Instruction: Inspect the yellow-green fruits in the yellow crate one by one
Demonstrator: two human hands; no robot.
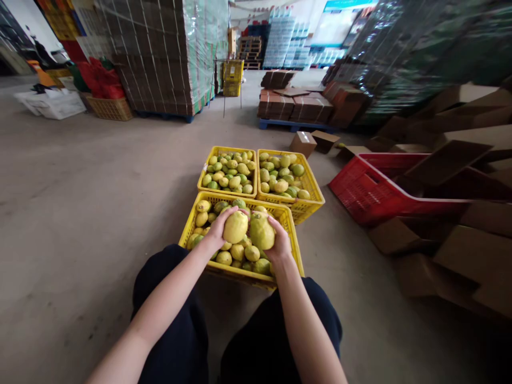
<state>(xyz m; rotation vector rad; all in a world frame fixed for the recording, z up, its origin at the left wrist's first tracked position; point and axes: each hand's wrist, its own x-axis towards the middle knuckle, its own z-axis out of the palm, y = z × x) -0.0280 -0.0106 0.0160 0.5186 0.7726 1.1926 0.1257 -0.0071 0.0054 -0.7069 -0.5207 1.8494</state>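
My left hand (218, 232) is closed round a yellow lemon (236, 227). A larger, greener, bumpy lemon (262, 231) is gripped in my right hand (280, 241). The two fruits are held side by side above the near yellow crate (296, 250), which is full of yellow and green lemons (224, 258). Behind it stand a back left yellow crate (200, 178) and a back right yellow crate (316, 194), both holding more lemons; the right one shows some bare floor on its right side. My fingertips are partly hidden behind the fruits.
On the right, a red crate (354, 186) stands among many loose cardboard boxes (472, 250). A blue pallet (280, 125) with stacked flat cartons is behind the crates. A tall wrapped stack (148, 58) and a wicker basket (110, 108) are at the back left.
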